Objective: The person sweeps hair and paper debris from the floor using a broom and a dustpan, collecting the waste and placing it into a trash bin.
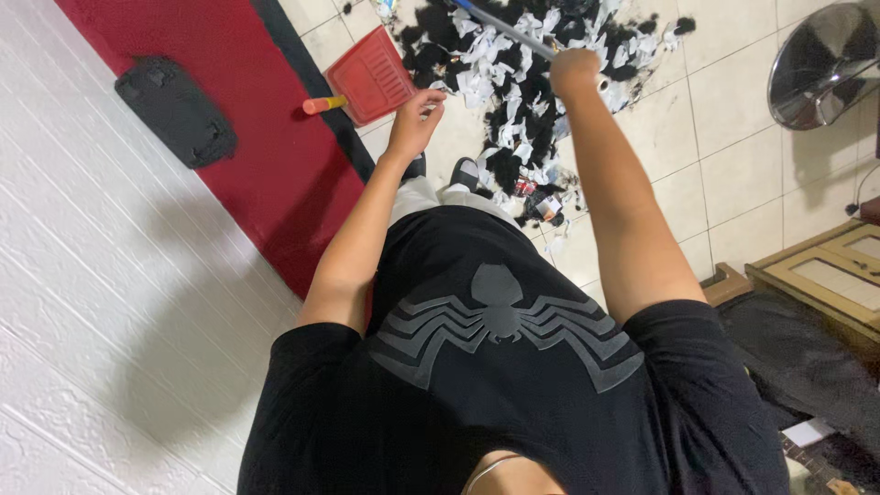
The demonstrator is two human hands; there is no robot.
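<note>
Right hand (574, 70) clenched in a fist round the grey broom handle (502, 27), at the top of the view, arm stretched out over the floor. Handle running up and left from the fist; broom head not in view. Directly under and around that fist: a wide pile (513, 101) of black hair clippings mixed with white paper scraps, spread across the pale tiles (733, 119) and trailing back toward the shoes (466, 171).

Left hand (417, 112) empty, fingers loosely curled and part open, hovering near the left edge of the pile. Just beside it, up and left: a red dustpan (376, 69), lying flat on the tiles with its mouth toward the pile, its orange grip (323, 104) pointing out over the dark edge of a red mat (275, 156). Not touching the pan.

Judged as the sweeping stage: litter gathered loosely, none visible in the pan. Next calls for a hold on the orange grip, pan lip pressed flat to the tile against the pile's edge, then short strokes toward it, kept low so the light scraps do not scatter.

Further out: a black pad (174, 110) on the mat, a metal fan (825, 64) at right, a wooden cabinet (825, 275) lower right.
</note>
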